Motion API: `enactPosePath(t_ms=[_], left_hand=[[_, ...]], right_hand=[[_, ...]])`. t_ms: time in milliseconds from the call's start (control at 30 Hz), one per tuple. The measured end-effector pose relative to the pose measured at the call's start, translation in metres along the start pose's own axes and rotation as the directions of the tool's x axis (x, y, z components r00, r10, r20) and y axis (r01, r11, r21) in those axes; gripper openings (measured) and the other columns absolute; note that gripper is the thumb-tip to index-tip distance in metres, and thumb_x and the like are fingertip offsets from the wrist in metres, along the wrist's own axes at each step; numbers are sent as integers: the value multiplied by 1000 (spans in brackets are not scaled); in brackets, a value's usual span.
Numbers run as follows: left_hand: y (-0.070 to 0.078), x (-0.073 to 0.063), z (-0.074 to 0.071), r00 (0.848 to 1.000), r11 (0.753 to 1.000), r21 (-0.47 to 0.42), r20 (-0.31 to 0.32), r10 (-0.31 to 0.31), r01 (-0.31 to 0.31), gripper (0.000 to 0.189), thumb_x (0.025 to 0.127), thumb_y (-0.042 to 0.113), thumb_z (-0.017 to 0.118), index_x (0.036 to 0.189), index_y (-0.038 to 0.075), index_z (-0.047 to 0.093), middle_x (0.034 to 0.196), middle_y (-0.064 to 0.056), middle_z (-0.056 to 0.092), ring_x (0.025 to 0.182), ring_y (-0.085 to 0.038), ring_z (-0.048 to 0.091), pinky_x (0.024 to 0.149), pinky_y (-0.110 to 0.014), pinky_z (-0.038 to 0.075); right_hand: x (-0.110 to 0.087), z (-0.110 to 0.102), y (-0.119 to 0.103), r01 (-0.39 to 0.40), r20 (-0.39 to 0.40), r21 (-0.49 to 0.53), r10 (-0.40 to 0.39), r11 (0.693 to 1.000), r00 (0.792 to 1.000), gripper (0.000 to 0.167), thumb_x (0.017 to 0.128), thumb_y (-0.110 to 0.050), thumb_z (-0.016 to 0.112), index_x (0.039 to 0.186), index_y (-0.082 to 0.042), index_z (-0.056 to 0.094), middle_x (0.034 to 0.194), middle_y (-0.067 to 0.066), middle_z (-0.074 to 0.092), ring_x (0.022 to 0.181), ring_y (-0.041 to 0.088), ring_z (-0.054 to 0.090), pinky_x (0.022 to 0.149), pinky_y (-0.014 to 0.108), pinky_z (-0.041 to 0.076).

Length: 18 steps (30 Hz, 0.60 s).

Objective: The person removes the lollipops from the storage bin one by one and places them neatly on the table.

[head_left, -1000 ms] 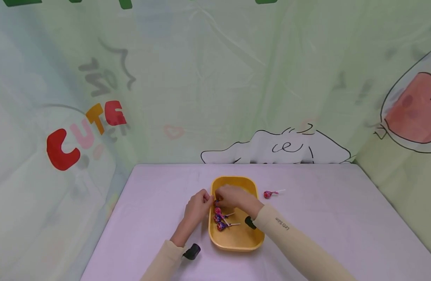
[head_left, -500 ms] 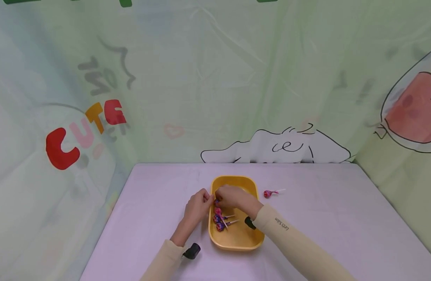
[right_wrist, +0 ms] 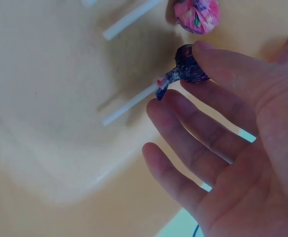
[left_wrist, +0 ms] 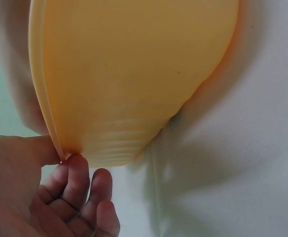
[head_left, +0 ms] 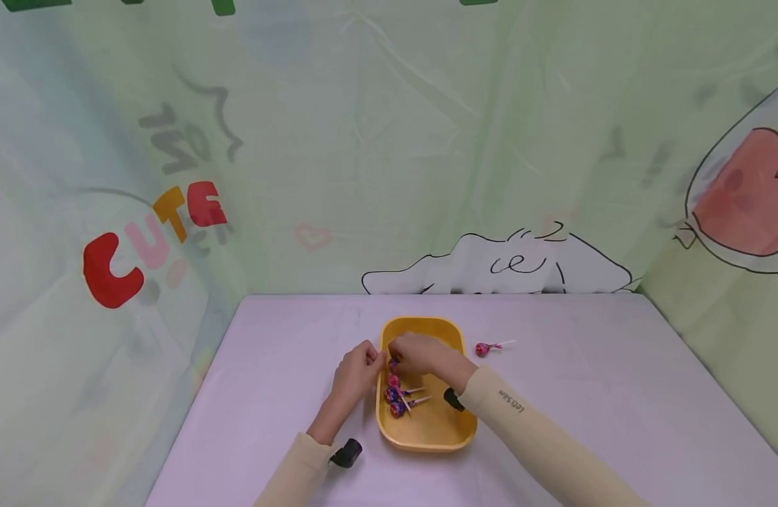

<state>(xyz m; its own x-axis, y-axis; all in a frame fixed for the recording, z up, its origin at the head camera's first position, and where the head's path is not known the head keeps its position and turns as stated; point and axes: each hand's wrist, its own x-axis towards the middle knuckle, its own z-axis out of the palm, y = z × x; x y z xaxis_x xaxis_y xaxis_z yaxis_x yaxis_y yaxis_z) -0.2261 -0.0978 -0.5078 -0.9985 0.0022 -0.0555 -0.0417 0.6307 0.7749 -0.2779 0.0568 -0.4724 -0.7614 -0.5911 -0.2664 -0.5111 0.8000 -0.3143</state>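
Observation:
A yellow plastic tray [head_left: 436, 429] stands on the table. On its left side my left hand [head_left: 355, 377] pinches the rim between thumb and fingertips, as the left wrist view shows at the tray wall [left_wrist: 134, 74]. Inside the tray, my right hand [head_left: 423, 354] pinches the wrapped head of a dark purple lollipop [right_wrist: 188, 66] between thumb and fingers; its white stick points away from the palm. Beside it along the tray's left wall lie a pink lollipop [head_left: 394, 381] and two purple lollipops [head_left: 398, 409], sticks pointing mostly right.
A red lollipop [head_left: 483, 350] with a white stick lies on the pale lilac table [head_left: 553, 394], to the right of the tray. Behind the table hangs a printed cloth backdrop [head_left: 389, 176], which also runs along both sides.
Since a second ago, the nearest purple lollipop in the tray has turned slightly, its stick now slanting upward. Both hands have stayed nearly in place.

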Motion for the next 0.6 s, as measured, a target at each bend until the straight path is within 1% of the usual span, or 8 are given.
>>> enactPosePath(t_ms=[200, 333, 433, 600], left_hand=[[-2, -1, 0, 1000, 1000, 3, -16, 6, -6, 25, 100, 30, 60, 85, 12, 54, 70, 1, 51, 58, -12, 47, 50, -23, 36], [-2, -3, 1, 1000, 1000, 1, -5, 14, -14, 25, 100, 30, 60, 85, 12, 54, 70, 1, 51, 58, -12, 47, 51, -23, 36], [-2, -3, 1, 1000, 1000, -1, -1, 16, -16, 24, 100, 29, 60, 85, 11, 54, 70, 1, 51, 58, -12, 47, 51, -23, 37], [-2, -1, 1, 1000, 1000, 7, -10, 23, -23, 24, 100, 29, 60, 85, 11, 55, 70, 1, 54, 58, -11, 48, 50, -23, 38]], right_hand=[[-7, -9, 0, 9, 1, -11, -9, 1000, 1000, 14, 92, -19, 73, 102, -9, 72, 83, -2, 65, 75, 14, 56, 75, 29, 53], [-14, -12, 1, 4, -2, -11, -4, 1000, 1000, 12, 92, -20, 73, 102, -11, 73, 88, -2, 67, 78, 14, 56, 82, 32, 54], [-20, -17, 0, 23, -9, -22, -23, 1000, 1000, 11, 92, -19, 73, 100, -10, 73, 90, -1, 68, 79, 14, 57, 83, 33, 54], [-28, -25, -3, 65, -31, -88, -68, 994, 997, 11, 93, -20, 73, 99, -11, 72, 92, 0, 68, 80, 13, 56, 82, 32, 53]])
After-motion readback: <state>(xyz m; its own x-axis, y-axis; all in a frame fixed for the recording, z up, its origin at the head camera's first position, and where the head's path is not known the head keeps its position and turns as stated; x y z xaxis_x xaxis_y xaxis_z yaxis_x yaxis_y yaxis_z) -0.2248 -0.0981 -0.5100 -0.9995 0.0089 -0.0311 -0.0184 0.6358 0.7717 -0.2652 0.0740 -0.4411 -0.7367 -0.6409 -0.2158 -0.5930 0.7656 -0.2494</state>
